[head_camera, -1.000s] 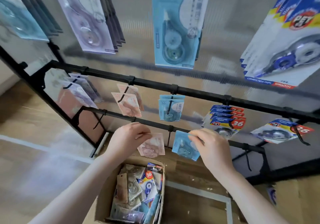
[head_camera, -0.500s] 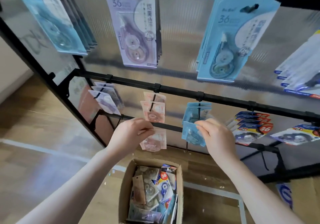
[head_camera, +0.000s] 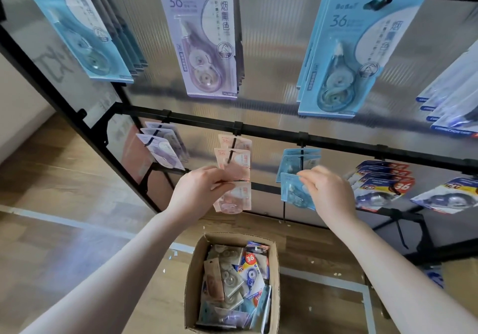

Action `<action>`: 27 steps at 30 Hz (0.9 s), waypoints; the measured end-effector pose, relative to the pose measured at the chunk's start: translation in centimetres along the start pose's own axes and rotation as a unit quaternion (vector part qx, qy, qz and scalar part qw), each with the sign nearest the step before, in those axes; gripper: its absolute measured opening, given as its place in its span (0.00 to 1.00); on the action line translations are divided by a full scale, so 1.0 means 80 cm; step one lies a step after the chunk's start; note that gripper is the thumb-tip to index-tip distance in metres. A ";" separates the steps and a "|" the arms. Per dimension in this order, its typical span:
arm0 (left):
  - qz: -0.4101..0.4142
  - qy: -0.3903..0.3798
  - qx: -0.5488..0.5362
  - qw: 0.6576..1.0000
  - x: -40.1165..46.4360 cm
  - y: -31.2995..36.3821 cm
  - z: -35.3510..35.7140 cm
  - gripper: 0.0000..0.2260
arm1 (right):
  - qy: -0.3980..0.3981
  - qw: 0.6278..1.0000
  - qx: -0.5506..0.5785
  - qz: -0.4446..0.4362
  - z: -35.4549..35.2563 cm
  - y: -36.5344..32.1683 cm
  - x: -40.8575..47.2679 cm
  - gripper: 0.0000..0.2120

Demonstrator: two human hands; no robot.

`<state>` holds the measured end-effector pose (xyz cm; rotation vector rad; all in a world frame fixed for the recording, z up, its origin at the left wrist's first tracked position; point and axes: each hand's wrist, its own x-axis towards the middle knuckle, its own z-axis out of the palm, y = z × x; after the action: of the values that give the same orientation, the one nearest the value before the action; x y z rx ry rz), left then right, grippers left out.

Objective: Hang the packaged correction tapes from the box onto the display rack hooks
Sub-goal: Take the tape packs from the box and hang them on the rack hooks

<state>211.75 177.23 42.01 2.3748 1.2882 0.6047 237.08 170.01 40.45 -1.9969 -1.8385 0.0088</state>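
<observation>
While both hands are working at the middle rail, the left hand (head_camera: 199,194) is pinching a pink pack (head_camera: 236,197) and the right hand (head_camera: 328,191) a blue pack (head_camera: 293,191); each is hanging long axis downward, hole uppermost. Judgement: align hole with hook tip (head_camera: 301,157) before releasing.

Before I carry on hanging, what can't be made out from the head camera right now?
- Hang hole of the pink correction tape pack: covered by the left hand.
- Top edge of the light blue correction tape pack: behind the right hand; whether it is on a hook is unclear.
- Lower layers in the brown cardboard box: buried under the top packs.
- White and blue packs upper right: cut by the frame edge.
</observation>
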 end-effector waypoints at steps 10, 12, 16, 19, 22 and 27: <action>0.017 0.028 0.016 0.999 0.041 -0.003 0.014 0.06 | 0.008 1.000 -0.002 -0.010 0.011 0.012 0.008 0.08; 0.014 0.028 0.023 0.999 0.048 -0.008 0.018 0.06 | 0.014 1.000 -0.004 -0.015 0.015 0.017 0.008 0.08; 0.014 0.031 0.033 0.999 0.055 -0.020 0.026 0.05 | 0.013 0.999 -0.006 -0.037 0.020 0.022 0.007 0.12; 0.025 0.030 0.030 0.999 0.058 -0.027 0.029 0.04 | 0.012 0.998 -0.016 -0.062 0.023 0.027 0.010 0.14; 0.059 0.029 0.027 0.997 0.059 -0.031 0.030 0.05 | 0.015 0.998 0.021 -0.062 0.025 0.035 0.014 0.12; 0.078 0.037 0.015 0.996 0.062 -0.041 0.028 0.08 | 0.002 0.997 0.054 -0.057 0.027 0.037 0.017 0.11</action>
<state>213.09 182.92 39.41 2.5171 1.1555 0.7315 239.47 171.87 37.90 -1.8156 -1.9059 0.0691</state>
